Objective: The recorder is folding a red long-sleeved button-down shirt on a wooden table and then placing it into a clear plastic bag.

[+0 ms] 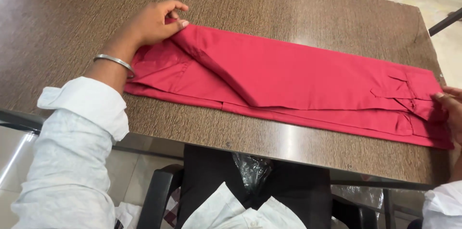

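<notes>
A long folded red cotton shirt (pixel 298 84), stretched between both hands on the brown wood-grain table (pixel 72 12), is pinched at one end by the left hand (pixel 156 22) and gripped at its cuffed end by the right hand (pixel 451 108).

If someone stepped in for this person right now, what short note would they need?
Left hand: fingers pinch the red garment at its left end, holding a folded-over edge.
Right hand: at the picture's right edge, fingers rest on the garment's right end near the cuffs; grip mostly out of view.
Garment: lies lengthwise on the brown table, already folded into a long narrow strip with a diagonal flap on top.
Left: it is not yet folded across its length.
</notes>
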